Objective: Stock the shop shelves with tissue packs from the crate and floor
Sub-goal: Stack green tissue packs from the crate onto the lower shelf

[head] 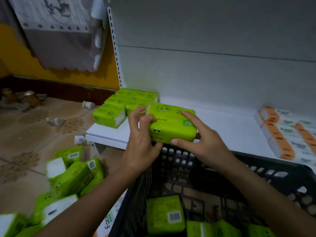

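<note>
Two hands grasp one green tissue pack (171,124) over the shelf's (236,127) front edge: left hand (142,139) curled round its left end, right hand (203,137) pinching its right.

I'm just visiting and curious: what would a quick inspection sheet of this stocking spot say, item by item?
Surface: white shelf, low, with packs at both ends.
Job's things: held pack above the shelf's front edge; green packs grouped at its back left; crate packs in the black crate; floor packs heaped on the tiles.
Clutter: cans and scraps on the tiles by the wall.
Hands: left hand and right hand both grip the held pack.
Cables: nothing seen.
Surroundings: orange packs on the shelf's right; cloth hanging on the yellow wall.
</note>
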The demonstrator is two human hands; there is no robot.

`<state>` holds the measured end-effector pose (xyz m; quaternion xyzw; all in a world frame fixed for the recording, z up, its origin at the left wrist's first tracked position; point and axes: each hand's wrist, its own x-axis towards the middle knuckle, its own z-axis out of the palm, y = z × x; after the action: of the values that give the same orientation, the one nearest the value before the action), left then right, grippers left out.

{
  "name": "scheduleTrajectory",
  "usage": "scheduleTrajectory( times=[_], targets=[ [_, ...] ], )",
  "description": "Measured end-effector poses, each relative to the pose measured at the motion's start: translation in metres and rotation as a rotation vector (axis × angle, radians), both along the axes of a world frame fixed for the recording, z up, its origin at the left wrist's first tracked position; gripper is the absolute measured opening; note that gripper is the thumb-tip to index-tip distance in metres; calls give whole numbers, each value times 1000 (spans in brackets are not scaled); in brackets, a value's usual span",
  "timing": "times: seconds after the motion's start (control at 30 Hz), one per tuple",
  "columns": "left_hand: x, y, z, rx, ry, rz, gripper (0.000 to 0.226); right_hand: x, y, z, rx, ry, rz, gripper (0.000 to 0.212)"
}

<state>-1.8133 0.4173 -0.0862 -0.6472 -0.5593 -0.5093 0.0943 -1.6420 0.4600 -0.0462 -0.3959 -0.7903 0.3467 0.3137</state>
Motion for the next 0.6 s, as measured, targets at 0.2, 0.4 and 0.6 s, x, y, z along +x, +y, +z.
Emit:
scheduleTrajectory(
  times=[0.2, 0.4, 0.6],
  targets=[
    [-24, 1, -10, -149, -208, -75, 60, -28, 19, -26, -25, 121, -65, 76],
    [-80, 12, -29, -315, -169, 152, 37, -68, 48, -32, 9, 110, -138, 78],
    [-124, 23, -56, -449, -151, 221, 39, -115, 82, -50, 15, -103, -69, 79]
  ],
)
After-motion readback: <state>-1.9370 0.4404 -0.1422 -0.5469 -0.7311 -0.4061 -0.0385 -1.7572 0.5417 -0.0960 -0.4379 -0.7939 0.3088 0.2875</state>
